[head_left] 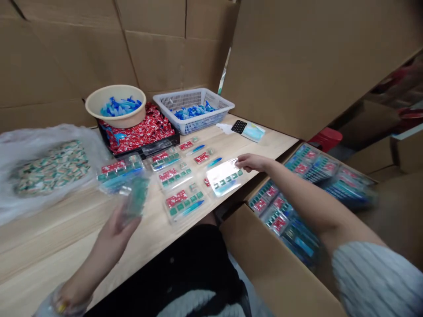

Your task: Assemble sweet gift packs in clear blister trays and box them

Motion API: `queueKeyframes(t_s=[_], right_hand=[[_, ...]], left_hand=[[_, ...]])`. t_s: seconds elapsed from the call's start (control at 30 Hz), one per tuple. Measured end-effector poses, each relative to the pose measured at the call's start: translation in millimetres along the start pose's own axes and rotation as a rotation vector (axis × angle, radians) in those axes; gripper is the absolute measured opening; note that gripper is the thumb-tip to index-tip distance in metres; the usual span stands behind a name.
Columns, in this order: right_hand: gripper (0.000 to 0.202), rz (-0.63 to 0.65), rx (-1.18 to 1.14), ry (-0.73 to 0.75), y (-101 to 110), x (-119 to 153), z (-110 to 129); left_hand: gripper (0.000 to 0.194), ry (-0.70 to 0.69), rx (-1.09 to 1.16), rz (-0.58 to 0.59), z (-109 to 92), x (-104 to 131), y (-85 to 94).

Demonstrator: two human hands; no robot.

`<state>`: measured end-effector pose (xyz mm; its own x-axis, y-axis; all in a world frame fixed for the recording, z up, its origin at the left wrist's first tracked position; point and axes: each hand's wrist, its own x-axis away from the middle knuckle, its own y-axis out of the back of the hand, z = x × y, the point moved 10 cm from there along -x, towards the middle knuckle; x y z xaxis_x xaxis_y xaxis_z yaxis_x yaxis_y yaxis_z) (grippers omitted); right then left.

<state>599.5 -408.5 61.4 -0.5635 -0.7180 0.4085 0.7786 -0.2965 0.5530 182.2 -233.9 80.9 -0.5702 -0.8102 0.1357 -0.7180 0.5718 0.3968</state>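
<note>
My left hand (120,224) is closed around a blurred clear plastic pack with green in it (137,196), held up over the near left of the table. At the middle right, my right hand (250,162) pinches the far right corner of a shiny clear plastic tray (224,178) with a row of green squares. A red packet (206,181) shows partly at that tray's left edge. Beside it lie several clear trays (185,204) with red dotted packets, green squares and blue pen-like pieces. Another filled pack (120,169) lies beyond my left hand.
A cream basin (115,99) of blue pieces rests on a black crate of red packets (148,127). Behind stands a white basket (194,110) with blue pieces. Small green-and-white pieces (54,169) fill a plastic bag at left. A carton (264,251) of filled packs stands right.
</note>
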Motion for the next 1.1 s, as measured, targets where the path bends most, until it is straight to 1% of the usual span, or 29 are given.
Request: queueKeyframes(t_s=[0.07, 0.13, 0.2, 0.23, 0.27, 0.37, 0.4, 0.43, 0.47, 0.5, 0.53, 0.6, 0.63, 0.67, 0.7, 0.77, 0.8, 0.87, 0.9, 0.93, 1.0, 1.03, 1.07, 1.1], right_hand=[[0.012, -0.023, 0.064, -0.047, -7.2, -26.5, -13.4], [0.021, -0.083, 0.116, -0.039, -15.9, -41.7, -21.7], [0.035, -0.168, 0.173, -0.012, -24.6, -44.5, -29.8], [0.041, -0.225, 0.226, 0.036, -28.4, -41.4, -30.5], [0.044, -0.279, 0.302, 0.114, -33.8, -35.5, -27.8], [0.043, -0.402, 0.568, 0.408, -58.7, -6.7, -6.5], [0.042, -0.449, 0.612, 0.466, -64.4, 3.3, 1.9], [0.043, -0.495, 0.603, 0.492, -66.5, 11.4, 10.8], [0.043, -0.537, 0.548, 0.512, -66.4, 18.1, 22.2], [0.044, -0.545, 0.456, 0.539, -67.1, 22.0, 36.0], [0.044, -0.503, 0.342, 0.577, -70.7, 22.4, 51.9], [0.039, -0.310, 0.105, 0.642, -85.4, 14.4, 84.5], [0.035, -0.226, 0.008, 0.644, -91.5, 8.4, 97.3], [0.031, -0.183, -0.069, 0.624, -94.1, 1.9, 105.9], [0.027, -0.174, -0.135, 0.589, -93.2, -4.5, 109.8], [0.022, -0.152, -0.282, 0.496, -88.0, -15.4, 105.0], [0.022, -0.105, -0.372, 0.443, -86.2, -20.1, 97.7], [0.026, -0.013, -0.575, 0.322, -77.9, -27.4, 75.5], [0.029, -0.012, -0.669, 0.264, -67.8, -30.9, 61.5], [0.031, -0.056, -0.746, 0.216, -53.1, -34.9, 46.3], [0.033, -0.231, -0.825, 0.146, -18.8, -45.4, 16.1], [0.032, -0.316, -0.824, 0.116, -5.3, -52.5, 3.7], [0.029, -0.379, -0.794, 0.083, 2.9, -61.5, -5.7], [0.026, -0.423, -0.734, 0.043, 6.0, -71.9, -12.6]], left_hand=[[0.065, 0.171, 0.200, 0.069, -18.1, -7.9, -33.0], [0.063, 0.300, 0.358, 0.146, -31.7, -8.6, -61.5], [0.061, 0.420, 0.496, 0.246, -37.9, -5.6, -88.4], [0.059, 0.477, 0.560, 0.304, -38.8, -3.8, -101.6], [0.057, 0.529, 0.621, 0.360, -38.7, -2.6, -114.4], [0.048, 0.635, 0.789, 0.509, -36.7, -6.0, -148.4], [0.047, 0.645, 0.845, 0.551, -36.8, -10.1, -157.6], [0.051, 0.652, 0.895, 0.595, -37.2, -14.5, -165.9], [0.057, 0.662, 0.934, 0.640, -37.4, -18.8, -173.5], [0.065, 0.672, 0.959, 0.685, -37.4, -22.9, -180.0], [0.070, 0.682, 0.970, 0.723, -37.2, -26.9, -185.4], [0.071, 0.702, 0.959, 0.776, -35.7, -34.7, -192.5], [0.069, 0.707, 0.945, 0.783, -34.5, -39.3, -194.0], [0.066, 0.709, 0.927, 0.768, -32.6, -45.2, -194.0], [0.063, 0.710, 0.907, 0.738, -30.1, -51.6, -192.7], [0.062, 0.710, 0.874, 0.655, -24.9, -65.4, -187.8], [0.063, 0.707, 0.866, 0.618, -23.1, -72.2, -185.2], [0.065, 0.680, 0.886, 0.594, -25.4, -84.8, -182.3], [0.065, 0.662, 0.905, 0.603, -28.4, -90.7, -181.8], [0.063, 0.644, 0.925, 0.617, -31.9, -96.9, -181.3], [0.048, 0.597, 0.952, 0.642, -39.4, -111.9, -179.1], [0.038, 0.574, 0.953, 0.648, -42.7, -120.9, -177.4], [0.029, 0.552, 0.943, 0.652, -45.6, -130.4, -175.5], [0.027, 0.529, 0.929, 0.653, -48.7, -140.6, -173.2]])
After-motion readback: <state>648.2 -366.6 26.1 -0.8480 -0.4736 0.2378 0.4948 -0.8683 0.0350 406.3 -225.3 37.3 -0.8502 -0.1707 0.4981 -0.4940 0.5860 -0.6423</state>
